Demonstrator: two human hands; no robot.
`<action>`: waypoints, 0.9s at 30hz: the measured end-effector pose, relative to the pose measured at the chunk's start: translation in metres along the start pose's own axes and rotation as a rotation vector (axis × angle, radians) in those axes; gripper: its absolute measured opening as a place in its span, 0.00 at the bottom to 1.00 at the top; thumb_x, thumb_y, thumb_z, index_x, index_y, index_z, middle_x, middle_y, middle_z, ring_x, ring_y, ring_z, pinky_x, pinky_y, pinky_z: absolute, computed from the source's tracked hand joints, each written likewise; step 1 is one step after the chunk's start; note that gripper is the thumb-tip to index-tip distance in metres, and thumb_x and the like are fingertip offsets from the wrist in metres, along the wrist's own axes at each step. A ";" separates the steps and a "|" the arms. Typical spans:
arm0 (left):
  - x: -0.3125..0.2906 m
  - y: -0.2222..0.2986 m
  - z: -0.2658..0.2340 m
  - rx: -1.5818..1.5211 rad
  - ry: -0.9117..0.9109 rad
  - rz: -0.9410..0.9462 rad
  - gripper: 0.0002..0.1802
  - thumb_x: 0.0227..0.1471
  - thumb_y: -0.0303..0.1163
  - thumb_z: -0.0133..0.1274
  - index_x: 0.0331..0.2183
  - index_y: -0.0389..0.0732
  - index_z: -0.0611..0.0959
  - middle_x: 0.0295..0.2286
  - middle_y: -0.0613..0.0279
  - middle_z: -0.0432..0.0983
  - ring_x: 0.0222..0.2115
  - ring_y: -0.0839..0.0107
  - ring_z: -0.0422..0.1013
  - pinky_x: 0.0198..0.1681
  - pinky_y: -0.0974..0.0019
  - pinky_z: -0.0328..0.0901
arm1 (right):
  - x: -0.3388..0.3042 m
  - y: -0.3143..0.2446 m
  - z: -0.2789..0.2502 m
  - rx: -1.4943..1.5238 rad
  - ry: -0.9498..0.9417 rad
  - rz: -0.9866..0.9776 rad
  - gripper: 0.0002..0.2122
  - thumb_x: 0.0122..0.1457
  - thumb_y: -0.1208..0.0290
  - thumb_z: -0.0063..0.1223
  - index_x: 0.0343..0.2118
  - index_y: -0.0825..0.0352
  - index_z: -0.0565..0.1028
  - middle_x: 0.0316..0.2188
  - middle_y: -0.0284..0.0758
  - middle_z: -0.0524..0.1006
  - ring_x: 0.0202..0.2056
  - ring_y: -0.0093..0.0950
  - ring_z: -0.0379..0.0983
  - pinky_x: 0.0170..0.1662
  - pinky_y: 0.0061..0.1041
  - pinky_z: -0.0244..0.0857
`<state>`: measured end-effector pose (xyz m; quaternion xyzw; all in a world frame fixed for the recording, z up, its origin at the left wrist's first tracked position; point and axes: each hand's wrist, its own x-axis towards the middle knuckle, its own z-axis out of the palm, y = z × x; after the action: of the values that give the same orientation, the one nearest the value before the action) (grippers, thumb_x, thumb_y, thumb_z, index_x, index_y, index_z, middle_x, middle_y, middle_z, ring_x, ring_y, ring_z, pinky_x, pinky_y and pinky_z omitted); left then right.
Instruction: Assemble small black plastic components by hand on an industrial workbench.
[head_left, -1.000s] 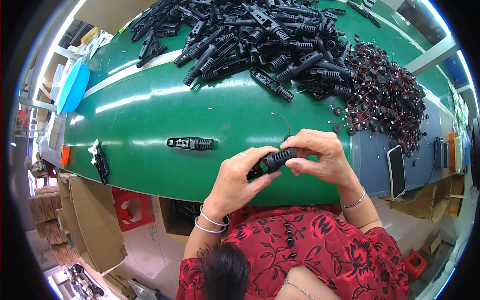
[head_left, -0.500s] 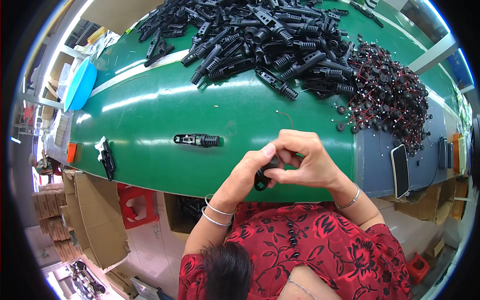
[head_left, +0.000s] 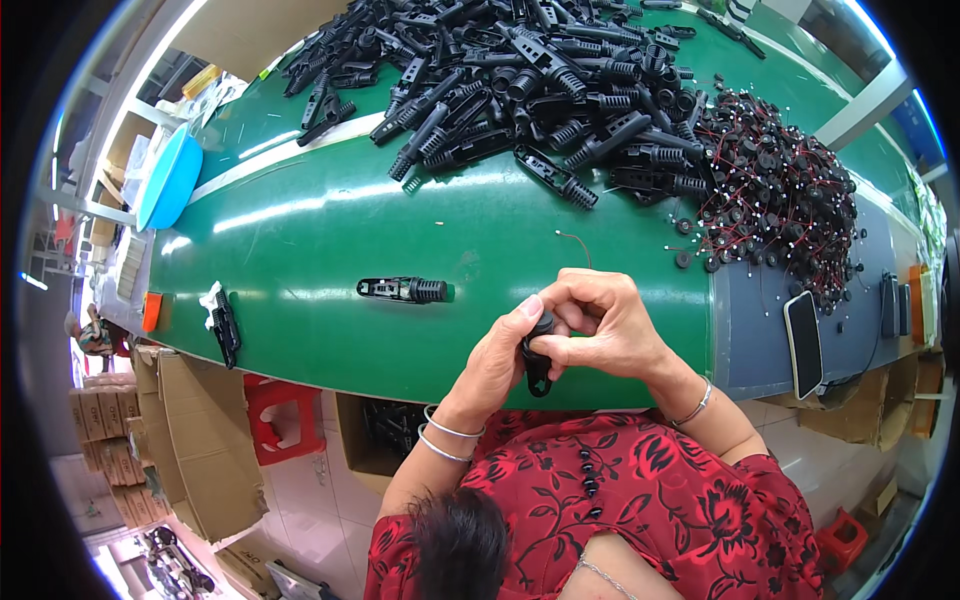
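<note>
Near the front edge of the table, my left hand (head_left: 492, 362) is closed around a black plastic handle housing (head_left: 538, 376), whose lower end with a hole sticks out below the fingers. My right hand (head_left: 608, 322) is closed at the upper end of it, thumb and fingertips pinching a small round black part (head_left: 543, 325). Most of that part is covered by fingers. A thin red wire (head_left: 578, 241) with a white plug rises from behind my right hand onto the green surface. To the left lies one loose black housing (head_left: 402, 290), its hollow side with metal bits facing up.
A big heap of black housings (head_left: 530, 80) covers the far middle of the green table (head_left: 300, 240). Right of it are piled round black parts with red wires (head_left: 775, 185). A phone (head_left: 803, 345) lies at right; a blue basin (head_left: 170, 178) and another black piece (head_left: 226, 330) at left.
The housing has turned in my hands and more of its lower end now shows below my left fingers. Both hands stay together in nearly the same place; the view has shifted slightly.
</note>
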<state>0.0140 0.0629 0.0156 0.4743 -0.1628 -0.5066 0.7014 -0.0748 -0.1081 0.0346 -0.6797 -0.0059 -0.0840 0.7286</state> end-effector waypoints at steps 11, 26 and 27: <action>0.005 -0.014 -0.012 -0.215 -0.027 -0.049 0.24 0.66 0.45 0.46 0.37 0.31 0.83 0.30 0.57 0.78 0.28 0.64 0.76 0.33 0.60 0.73 | 0.001 0.010 0.002 -0.043 0.059 0.007 0.10 0.54 0.85 0.68 0.39 0.75 0.83 0.24 0.25 0.67 0.24 0.15 0.79 0.24 0.16 0.72; 0.002 -0.017 -0.007 -0.115 0.025 0.022 0.26 0.70 0.48 0.37 0.36 0.36 0.81 0.30 0.63 0.76 0.31 0.73 0.72 0.37 0.65 0.67 | -0.001 0.005 0.001 -0.240 0.077 -0.088 0.11 0.50 0.78 0.73 0.36 0.70 0.83 0.25 0.30 0.77 0.23 0.16 0.76 0.25 0.19 0.64; 0.002 -0.017 -0.007 -0.115 0.024 0.021 0.26 0.70 0.48 0.37 0.36 0.36 0.81 0.30 0.63 0.76 0.31 0.73 0.72 0.37 0.65 0.67 | -0.001 0.004 0.001 -0.264 0.074 -0.112 0.11 0.49 0.78 0.73 0.36 0.69 0.84 0.25 0.29 0.76 0.23 0.15 0.75 0.25 0.19 0.63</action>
<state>0.0102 0.0640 -0.0024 0.4376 -0.1302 -0.5019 0.7346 -0.0747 -0.1066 0.0307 -0.7646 -0.0057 -0.1496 0.6269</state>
